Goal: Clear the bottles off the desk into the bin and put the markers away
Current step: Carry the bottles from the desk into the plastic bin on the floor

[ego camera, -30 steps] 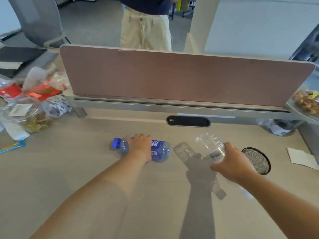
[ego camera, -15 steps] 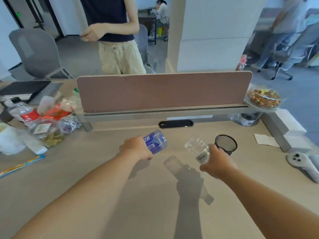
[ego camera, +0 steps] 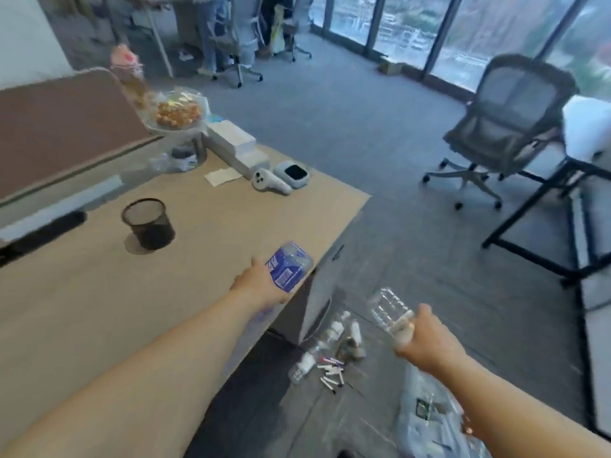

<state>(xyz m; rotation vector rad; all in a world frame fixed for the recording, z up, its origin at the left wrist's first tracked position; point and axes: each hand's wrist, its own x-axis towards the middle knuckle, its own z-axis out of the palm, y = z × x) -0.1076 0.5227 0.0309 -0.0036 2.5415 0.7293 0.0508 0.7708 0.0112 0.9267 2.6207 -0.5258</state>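
My left hand (ego camera: 256,285) grips a blue-labelled plastic bottle (ego camera: 289,266) over the desk's right edge. My right hand (ego camera: 420,338) holds a clear, label-free bottle (ego camera: 390,310) out past the desk, above the floor. A black mesh cup (ego camera: 148,223) stands on the wooden desk (ego camera: 99,292). On the floor below lie several white markers (ego camera: 330,375) and a few loose bottles (ego camera: 302,365). A clear plastic bag (ego camera: 426,414) with litter inside sits on the floor under my right forearm.
A white controller (ego camera: 269,183), a grey device (ego camera: 294,173), white boxes (ego camera: 234,143) and a snack plate (ego camera: 175,110) crowd the desk's far right corner. A brown divider (ego camera: 59,127) runs along the back. A grey mesh chair (ego camera: 502,127) and a black-framed table (ego camera: 562,226) stand on the carpet.
My view has swung right, past the desk's end. Both hands have carried their bottles rightward, the right one now off the desk above the floor.
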